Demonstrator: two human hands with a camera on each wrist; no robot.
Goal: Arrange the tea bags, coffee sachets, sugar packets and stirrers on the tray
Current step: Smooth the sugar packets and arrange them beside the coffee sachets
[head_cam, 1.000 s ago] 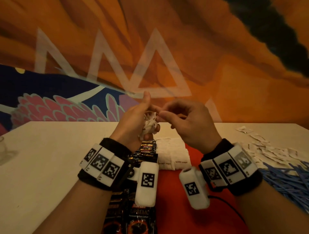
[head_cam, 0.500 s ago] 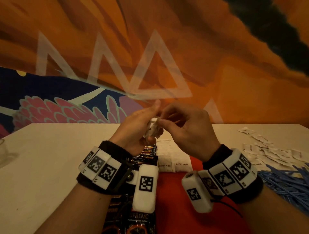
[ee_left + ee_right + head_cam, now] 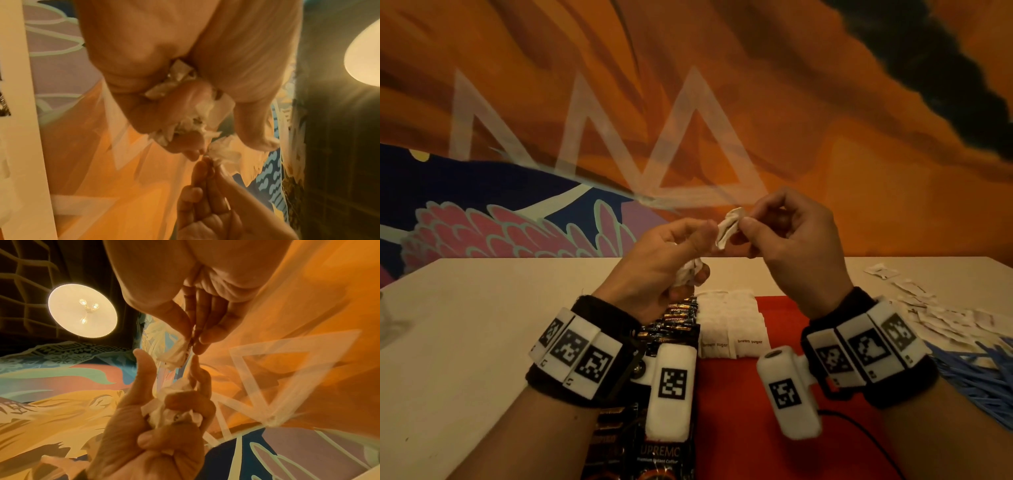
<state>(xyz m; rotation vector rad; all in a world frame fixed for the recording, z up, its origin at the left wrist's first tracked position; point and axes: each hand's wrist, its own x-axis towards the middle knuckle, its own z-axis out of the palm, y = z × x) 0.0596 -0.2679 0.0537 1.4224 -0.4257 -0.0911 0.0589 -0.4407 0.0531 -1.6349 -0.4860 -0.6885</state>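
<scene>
Both hands are raised above the red tray. My left hand grips a crumpled bunch of white tea bags in its curled fingers; the bunch shows in the left wrist view and the right wrist view. My right hand pinches a single white tea bag between thumb and forefinger, just above the left thumb. The same tea bag hangs between the two hands. On the tray lie black coffee sachets and two rows of brown sugar packets.
Blue stirrers lie in a heap on the table at the right, with several loose white packets behind them. The pale table stretches left of the tray. A glass edge shows at far left. A painted wall stands behind.
The right hand has drawn one tea bag up and to the right, out of the bunch in the left hand. Both hands sit slightly further right than before.
</scene>
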